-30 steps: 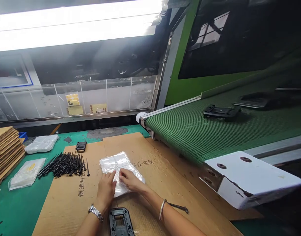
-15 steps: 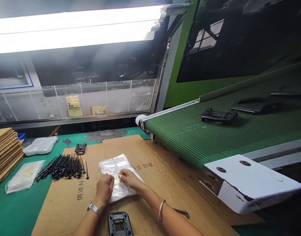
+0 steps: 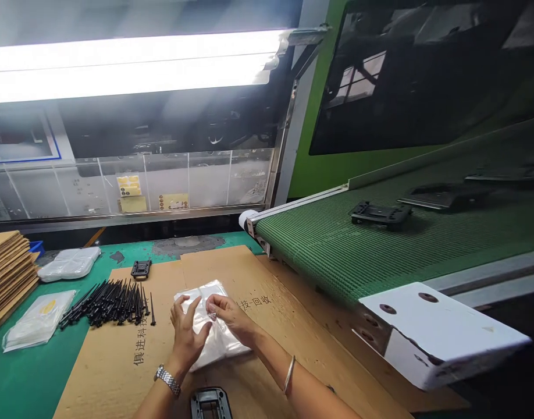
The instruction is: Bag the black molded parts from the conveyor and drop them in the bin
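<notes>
1. While the left hand (image 3: 186, 337) stands spread and open: clear bag bundle (image 3: 224, 342), one, lying on cardboard (image 3: 96, 372).
2. Right hand (image 3: 234, 319): closed, fingertips pinching the bundle's middle.
3. Handling: probably light, limp, slippery; best held by opposite edges.

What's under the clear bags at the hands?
Printed brown cardboard shows around the clear bags, so they seem to rest on it; whatever lies directly beneath is covered.
</notes>
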### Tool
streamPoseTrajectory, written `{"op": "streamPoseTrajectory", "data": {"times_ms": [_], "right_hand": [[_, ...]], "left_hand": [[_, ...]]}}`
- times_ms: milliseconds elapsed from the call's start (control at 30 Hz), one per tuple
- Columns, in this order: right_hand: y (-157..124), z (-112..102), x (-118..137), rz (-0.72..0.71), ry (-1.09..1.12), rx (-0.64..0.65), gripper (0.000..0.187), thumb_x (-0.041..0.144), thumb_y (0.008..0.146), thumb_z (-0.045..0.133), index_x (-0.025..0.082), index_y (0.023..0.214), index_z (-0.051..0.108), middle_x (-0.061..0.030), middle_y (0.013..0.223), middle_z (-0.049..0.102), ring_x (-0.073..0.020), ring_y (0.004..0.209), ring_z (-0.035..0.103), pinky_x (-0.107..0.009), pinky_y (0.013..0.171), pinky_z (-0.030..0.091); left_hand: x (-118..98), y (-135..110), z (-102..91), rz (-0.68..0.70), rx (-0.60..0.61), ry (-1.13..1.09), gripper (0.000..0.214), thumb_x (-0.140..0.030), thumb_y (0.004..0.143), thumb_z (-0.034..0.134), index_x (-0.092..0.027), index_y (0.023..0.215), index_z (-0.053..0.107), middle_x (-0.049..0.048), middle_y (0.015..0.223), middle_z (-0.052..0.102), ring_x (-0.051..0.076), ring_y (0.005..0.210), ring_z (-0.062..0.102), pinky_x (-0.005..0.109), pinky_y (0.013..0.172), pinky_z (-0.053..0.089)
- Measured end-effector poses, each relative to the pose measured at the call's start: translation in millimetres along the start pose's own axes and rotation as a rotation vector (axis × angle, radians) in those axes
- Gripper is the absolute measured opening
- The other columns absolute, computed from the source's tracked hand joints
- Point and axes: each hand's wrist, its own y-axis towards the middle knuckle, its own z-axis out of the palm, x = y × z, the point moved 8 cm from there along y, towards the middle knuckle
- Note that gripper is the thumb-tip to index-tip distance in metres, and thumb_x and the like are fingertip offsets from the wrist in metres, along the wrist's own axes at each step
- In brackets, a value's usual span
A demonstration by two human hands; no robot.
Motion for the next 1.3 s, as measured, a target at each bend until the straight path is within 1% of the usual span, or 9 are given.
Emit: {"op": "streamPoseTrajectory", "data": {"times_ms": [100,167,533,700,800,933,1000,1133,1300], "right_hand": [[-9.2,8.2,12.2,0.006,0.056,-0.001,0.049,0.065,0.064,0.061,0.018,0.067,0.05,0.0044,0.06,0.044,-0.0103,0.056,0.04,-0.025,0.057,0.035],[-19.5,11.7,16.8,0.018,0.082,-0.015,0.054,0.071,0.07,0.05,0.018,0.077,0.052,0.0024,0.064,0.048,-0.0113,0.056,0.043,-0.026,0.057,0.036],[-86.9,33.5,20.0,0.178,0.096,0.201,0.043,0.054,0.06,0.071,0.013,0.061,0.056,0.0007,0.053,0.055,-0.01,0.049,0.047,-0.024,0.051,0.036],[-108.8,49.4,19.3,0.183,0.141,0.218,0.053,0.06,0.054,0.071,0.017,0.051,0.042,0.0087,0.043,0.036,-0.0035,0.039,0.027,-0.02,0.04,0.017],[-119.1,54.7,21.6,0.156,0.159,0.194,0.056,0.069,0.059,0.062,0.017,0.051,0.042,0.0089,0.044,0.032,-0.0038,0.04,0.023,-0.021,0.041,0.016],[-131.9,54.2,26.2,0.118,0.147,0.131,0.049,0.064,0.065,0.061,0.017,0.061,0.047,0.0063,0.049,0.039,-0.0068,0.045,0.032,-0.021,0.045,0.024],[-138.2,53.8,31.0,0.073,0.024,0.09,0.043,0.057,0.068,0.063,0.017,0.061,0.047,0.0046,0.052,0.042,-0.0086,0.049,0.036,-0.022,0.048,0.027],[-148.5,61.8,35.6,0.022,-0.346,0.062,0.032,0.041,0.073,0.061,0.016,0.058,0.048,0.0033,0.055,0.042,-0.0104,0.055,0.037,-0.022,0.05,0.026],[-153.1,75.9,14.6,0.109,-0.121,0.119,0.042,0.044,0.071,0.06,0.018,0.049,0.035,0.0066,0.046,0.031,-0.0068,0.045,0.028,-0.021,0.044,0.02]], "left_hand": [[-14.5,7.2,-10.3,0.04,0.079,-0.088,0.012,-0.031,0.078,0.055,-0.021,0.08,0.061,0.0065,0.091,0.062,0.022,0.093,0.054,0.037,0.085,0.04],[-19.1,9.0,-20.1,0.029,0.109,-0.129,0.023,-0.033,0.084,0.046,-0.02,0.068,0.055,0.002,0.068,0.059,0.017,0.071,0.055,0.029,0.068,0.043],[-33.9,-20.3,-54.6,-0.054,0.4,-0.275,0.024,-0.036,0.081,0.049,-0.017,0.074,0.062,-0.0051,0.051,0.04,0.01,0.049,0.031,0.023,0.047,0.026],[-34.1,-42.5,-54.8,-0.119,0.447,-0.318,0.03,-0.041,0.079,0.051,-0.016,0.07,0.064,0.0001,0.058,0.051,0.012,0.055,0.042,0.023,0.05,0.034],[-35.5,-53.1,-57.3,-0.153,0.368,-0.294,0.03,-0.042,0.081,0.048,-0.016,0.084,0.064,0.0023,0.064,0.056,0.014,0.059,0.047,0.026,0.057,0.039],[-53.3,-69.1,-94.5,-0.07,-0.133,-0.066,0.02,-0.036,0.077,0.055,-0.019,0.087,0.061,0.0047,0.079,0.057,0.019,0.078,0.05,0.032,0.075,0.039],[-66.6,-83.1,-87.5,-0.042,-0.093,-0.105,0.015,-0.036,0.076,0.058,-0.021,0.074,0.06,0.0023,0.071,0.055,0.018,0.073,0.05,0.029,0.07,0.04],[-73.3,-116.2,-40.5,-0.259,0.25,-0.472,0.026,-0.044,0.075,0.057,-0.02,0.066,0.056,-0.001,0.06,0.051,0.014,0.058,0.045,0.025,0.056,0.037],[-53.0,-141.9,-16.9,-0.603,0.076,-0.983,0.031,-0.042,0.07,0.065,-0.018,0.055,0.053,-0.0005,0.056,0.056,0.013,0.057,0.05,0.026,0.059,0.042]]}}
